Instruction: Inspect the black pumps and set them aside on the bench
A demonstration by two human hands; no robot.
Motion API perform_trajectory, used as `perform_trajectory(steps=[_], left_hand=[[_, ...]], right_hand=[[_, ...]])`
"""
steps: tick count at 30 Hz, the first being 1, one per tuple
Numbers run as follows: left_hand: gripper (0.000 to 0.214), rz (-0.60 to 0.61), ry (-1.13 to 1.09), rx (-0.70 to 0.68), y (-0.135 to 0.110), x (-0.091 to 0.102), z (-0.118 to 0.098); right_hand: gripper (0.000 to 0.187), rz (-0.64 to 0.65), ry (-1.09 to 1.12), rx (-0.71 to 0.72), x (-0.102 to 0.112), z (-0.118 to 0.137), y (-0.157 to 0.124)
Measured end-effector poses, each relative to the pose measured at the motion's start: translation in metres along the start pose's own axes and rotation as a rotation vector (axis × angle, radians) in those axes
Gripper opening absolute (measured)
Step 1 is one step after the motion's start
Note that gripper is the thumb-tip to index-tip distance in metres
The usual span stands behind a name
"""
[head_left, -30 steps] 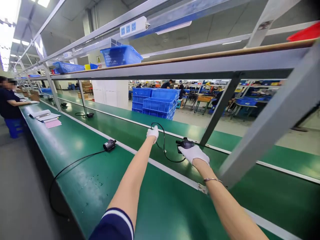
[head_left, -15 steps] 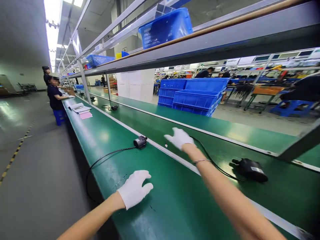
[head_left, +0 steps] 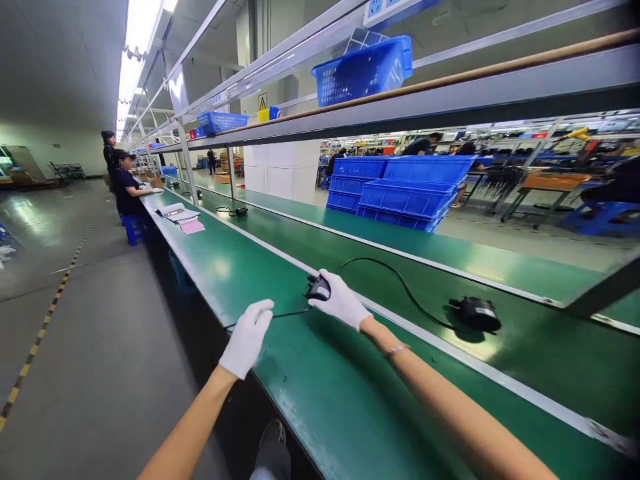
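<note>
My right hand (head_left: 343,299), in a white glove, is closed around a small black pump (head_left: 317,289) on the near strip of the green bench. A thin black cable (head_left: 293,313) runs from this pump to my left hand (head_left: 247,339), also gloved. The left fingers are curled over the cable near the bench's front edge and appear to grip it, though the palm side is hidden. On the sunken middle lane to the right lies a second black pump (head_left: 477,313), its cable (head_left: 400,277) looping leftward.
Papers and a pink sheet (head_left: 193,227) lie farther along the bench. Another corded black pump (head_left: 241,211) sits in the middle lane. Above runs a shelf with a blue basket (head_left: 363,73). Blue crates (head_left: 400,200) are stacked behind. A seated person (head_left: 127,187) works at far left.
My right hand has come from the middle lane to the near pump and closed on it. My left hand has moved forward and left onto that pump's cable. The view has shifted.
</note>
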State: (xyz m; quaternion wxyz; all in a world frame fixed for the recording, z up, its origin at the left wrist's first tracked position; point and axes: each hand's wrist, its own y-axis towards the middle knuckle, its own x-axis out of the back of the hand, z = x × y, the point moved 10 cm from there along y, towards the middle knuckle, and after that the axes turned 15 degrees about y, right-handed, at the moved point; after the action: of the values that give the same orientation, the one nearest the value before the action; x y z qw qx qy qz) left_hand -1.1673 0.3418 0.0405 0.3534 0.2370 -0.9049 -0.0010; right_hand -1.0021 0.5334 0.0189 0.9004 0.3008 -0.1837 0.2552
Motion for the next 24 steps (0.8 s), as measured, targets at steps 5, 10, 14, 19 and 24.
perform_trajectory(steps=[5, 10, 14, 19, 24], left_hand=[[0.053, 0.535, -0.743, 0.164, -0.042, -0.112, -0.071], [0.094, 1.001, -0.98, 0.195, -0.162, -0.201, -0.164], [0.09, 1.0, -1.026, 0.168, -0.228, -0.213, -0.202], [0.092, 0.625, -0.623, -0.159, -0.257, -0.192, -0.217], [0.109, 0.248, -0.275, -0.442, -0.287, -0.181, -0.221]], right_hand=[[0.095, 0.073, -0.004, 0.093, 0.073, 0.102, -0.12], [0.101, 0.057, -0.158, 0.273, 0.137, 0.193, -0.226], [0.115, 0.008, -0.195, 0.267, 0.17, 0.217, -0.293], [0.111, -0.176, -0.176, 0.112, 0.198, 0.203, -0.364], [0.071, -0.252, 0.055, -0.093, 0.18, 0.176, -0.401]])
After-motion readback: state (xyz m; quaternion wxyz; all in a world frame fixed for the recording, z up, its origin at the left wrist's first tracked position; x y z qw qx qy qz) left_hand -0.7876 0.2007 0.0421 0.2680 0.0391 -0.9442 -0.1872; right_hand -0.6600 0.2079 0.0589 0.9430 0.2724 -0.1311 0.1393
